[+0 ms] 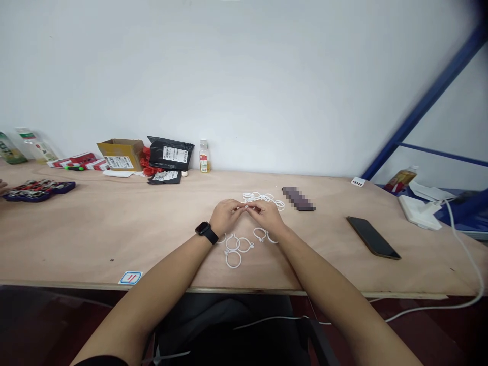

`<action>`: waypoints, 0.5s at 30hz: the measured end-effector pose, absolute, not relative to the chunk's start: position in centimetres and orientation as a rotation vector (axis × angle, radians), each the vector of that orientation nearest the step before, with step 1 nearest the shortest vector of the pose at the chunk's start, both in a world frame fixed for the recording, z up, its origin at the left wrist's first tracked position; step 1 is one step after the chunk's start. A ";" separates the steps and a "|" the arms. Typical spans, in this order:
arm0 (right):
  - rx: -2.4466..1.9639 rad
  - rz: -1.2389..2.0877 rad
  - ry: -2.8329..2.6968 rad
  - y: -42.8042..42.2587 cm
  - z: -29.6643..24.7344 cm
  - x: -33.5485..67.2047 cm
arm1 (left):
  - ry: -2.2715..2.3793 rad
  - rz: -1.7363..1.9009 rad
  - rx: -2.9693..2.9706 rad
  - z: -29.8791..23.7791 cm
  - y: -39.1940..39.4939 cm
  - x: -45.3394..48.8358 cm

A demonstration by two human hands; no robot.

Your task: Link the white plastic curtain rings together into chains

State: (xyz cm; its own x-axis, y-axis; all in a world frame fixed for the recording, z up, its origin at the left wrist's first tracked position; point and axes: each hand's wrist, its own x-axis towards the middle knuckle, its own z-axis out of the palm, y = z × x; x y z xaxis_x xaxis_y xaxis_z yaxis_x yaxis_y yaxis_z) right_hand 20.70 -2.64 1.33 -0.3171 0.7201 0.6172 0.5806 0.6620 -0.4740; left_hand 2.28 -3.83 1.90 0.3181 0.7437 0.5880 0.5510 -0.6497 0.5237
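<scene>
My left hand (pixel 225 214) and my right hand (pixel 268 213) meet at the middle of the wooden table (pixel 114 229), fingers curled and pinched together on a small white ring (pixel 246 207) between them. A black watch (pixel 206 232) sits on my left wrist. Several white plastic rings (pixel 237 248) lie on the table just in front of my wrists. Another small heap of white rings (pixel 263 198) lies just behind my hands.
A black phone (pixel 372 237) lies to the right, a dark blurred block (pixel 298 199) behind it. At the far left are a cardboard box (pixel 120 154), black bags (pixel 170 153), a small bottle (pixel 204 157) and a dark tray (pixel 36 190). A white cable (pixel 463 244) and blue frame (pixel 427 101) stand right.
</scene>
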 end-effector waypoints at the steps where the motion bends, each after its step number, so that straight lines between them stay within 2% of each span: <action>1: -1.008 0.194 -2.027 -2.7 1.4 20.7 | 1.169 1.242 2.359 1.9 -3.9 2.3; 15: -0.985 0.231 -1.986 -3.2 1.4 20.7 | 1.152 1.183 2.612 1.5 -3.5 2.0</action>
State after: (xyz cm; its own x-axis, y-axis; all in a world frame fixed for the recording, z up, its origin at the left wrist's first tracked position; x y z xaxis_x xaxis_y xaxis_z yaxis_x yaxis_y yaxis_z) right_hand 20.72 -3.19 1.43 -0.2970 0.7168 0.6309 0.5525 0.6679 -0.4987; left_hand 2.00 -3.50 1.51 0.4293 0.6495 0.6276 0.6101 -0.7209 0.3288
